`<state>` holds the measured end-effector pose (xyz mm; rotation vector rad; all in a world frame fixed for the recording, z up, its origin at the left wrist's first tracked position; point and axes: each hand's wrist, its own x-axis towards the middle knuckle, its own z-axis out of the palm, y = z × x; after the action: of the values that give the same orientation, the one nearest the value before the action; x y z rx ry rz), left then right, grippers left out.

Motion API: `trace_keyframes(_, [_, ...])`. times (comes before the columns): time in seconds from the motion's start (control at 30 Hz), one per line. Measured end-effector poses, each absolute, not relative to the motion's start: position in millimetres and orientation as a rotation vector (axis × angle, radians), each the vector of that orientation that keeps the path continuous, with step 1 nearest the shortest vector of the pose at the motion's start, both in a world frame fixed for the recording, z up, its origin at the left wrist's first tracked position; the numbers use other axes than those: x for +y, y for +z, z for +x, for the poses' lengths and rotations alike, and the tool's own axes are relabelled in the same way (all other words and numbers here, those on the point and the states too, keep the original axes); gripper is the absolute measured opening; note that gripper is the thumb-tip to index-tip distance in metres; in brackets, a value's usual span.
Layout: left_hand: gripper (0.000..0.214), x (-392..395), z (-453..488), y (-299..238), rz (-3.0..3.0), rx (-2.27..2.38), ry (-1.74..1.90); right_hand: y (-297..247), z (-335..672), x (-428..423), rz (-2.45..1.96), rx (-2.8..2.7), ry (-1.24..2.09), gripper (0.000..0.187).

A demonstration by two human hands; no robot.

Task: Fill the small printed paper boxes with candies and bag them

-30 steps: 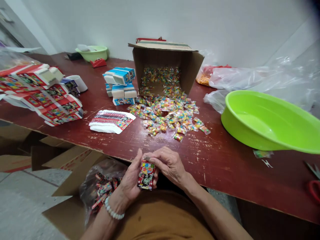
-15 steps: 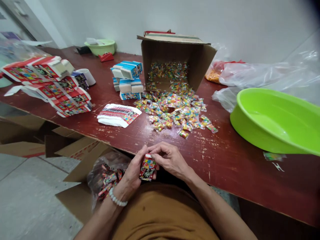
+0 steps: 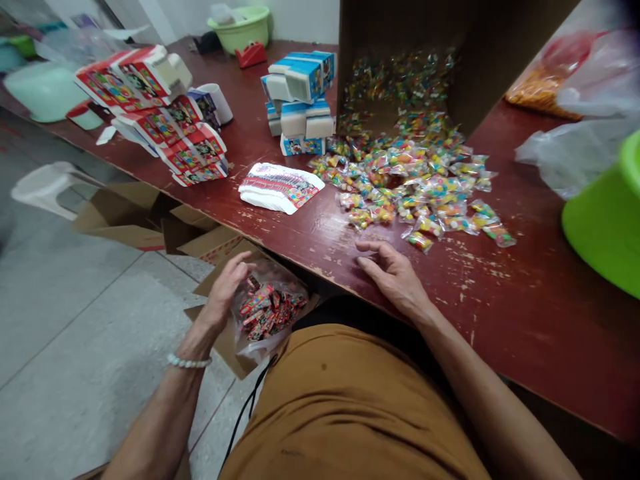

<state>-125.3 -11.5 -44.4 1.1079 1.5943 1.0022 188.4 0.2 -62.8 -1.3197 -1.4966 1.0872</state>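
My left hand (image 3: 229, 288), a beaded bracelet on its wrist, hovers at the rim of a clear plastic bag (image 3: 261, 350). Its fingers are loosely parted with nothing visible in them. Inside the bag lie many small red printed candy boxes (image 3: 273, 310). Over the table's front edge is my right hand (image 3: 395, 277), thumb and fingers apart and holding nothing. Just beyond it, clear-wrapped packets of colourful candy (image 3: 425, 193) spread out of a tipped cardboard box (image 3: 480, 80). A fanned stack of flat red-and-white cartons (image 3: 283, 187) lies left of the packets.
Bundled red cartons (image 3: 170, 127) and blue cartons (image 3: 300, 100) are stacked on the dark red table (image 3: 505, 320). A green basin (image 3: 607, 220) stands at the right. Open cardboard boxes (image 3: 125, 217) and a white stool (image 3: 55, 187) are on the floor at left.
The small candy box has left my hands. My left hand moved left to the plastic bag, my right hand moved right and opened. The view has swung down and left.
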Motion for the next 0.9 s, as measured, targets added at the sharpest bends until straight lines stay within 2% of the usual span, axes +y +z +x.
trace_keyframes(0.1, [0.057,15,-131,-43,1.425,1.727,1.142,-71,192,4,-1.388,-1.509,1.007,0.026])
trace_keyframes(0.2, [0.041,59,-103,-36,1.879,1.777,1.117,-73,188,2,-1.373,-1.636,0.84,0.018])
trace_keyframes(0.27, [0.043,89,-81,-32,2.194,1.898,0.956,-73,186,1,-1.33,-1.695,0.763,0.015])
trace_keyframes(0.4, [0.064,131,-58,-29,2.471,2.091,0.41,-75,186,0,-1.288,-1.681,0.722,0.013])
trace_keyframes(0.53, [0.057,148,-63,-32,2.539,2.088,0.164,-75,185,1,-1.266,-1.666,0.721,0.012])
trace_keyframes(0.83, [0.051,145,-61,-22,2.575,2.07,0.328,-73,184,3,-1.292,-1.547,0.826,0.011])
trace_keyframes(0.9, [0.051,119,-54,-22,2.557,1.984,0.526,-71,182,5,-1.33,-1.348,0.977,0.024])
